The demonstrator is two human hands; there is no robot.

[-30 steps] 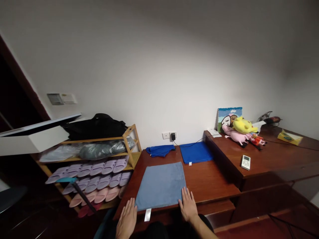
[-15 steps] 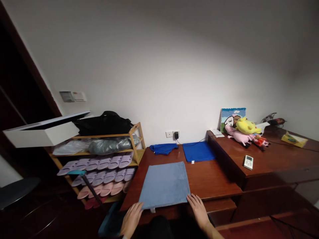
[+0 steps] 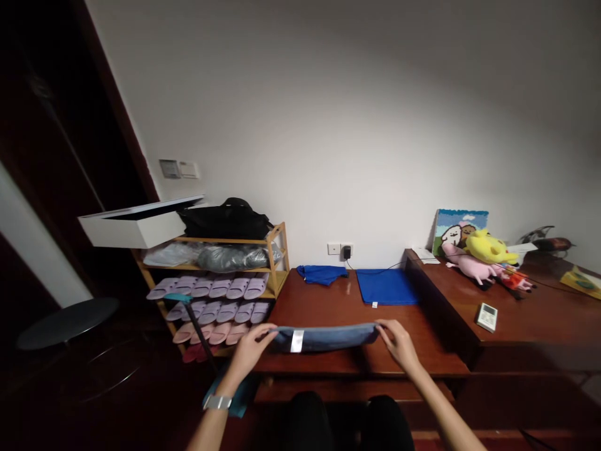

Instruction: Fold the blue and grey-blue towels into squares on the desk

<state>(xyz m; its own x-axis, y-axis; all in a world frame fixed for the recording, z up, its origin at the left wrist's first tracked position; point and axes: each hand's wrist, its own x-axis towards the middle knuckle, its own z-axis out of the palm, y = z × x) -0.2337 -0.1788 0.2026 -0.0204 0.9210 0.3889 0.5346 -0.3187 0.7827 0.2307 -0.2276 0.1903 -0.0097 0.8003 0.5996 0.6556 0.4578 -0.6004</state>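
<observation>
A grey-blue cloth (image 3: 335,338) is stretched between my hands above the front of the brown table (image 3: 413,341), with a white tag hanging near its left end. My left hand (image 3: 253,347) pinches its left corner, and my right hand (image 3: 398,343) pinches the right corner. Behind it on the table, a bright blue cloth (image 3: 387,287) lies flat at the right. Another blue cloth (image 3: 322,274) lies crumpled near the wall.
At the left stands a shoe rack (image 3: 277,250) with slippers, a black bag (image 3: 228,220) and a white box (image 3: 136,230). Soft toys (image 3: 488,247) and a white remote (image 3: 487,317) sit on the higher surface at right. A round stool (image 3: 68,322) is far left.
The grey-blue cloth, flat on the table before, has its near edge lifted up in both hands. My hands have moved up and forward, and the view has shifted left.
</observation>
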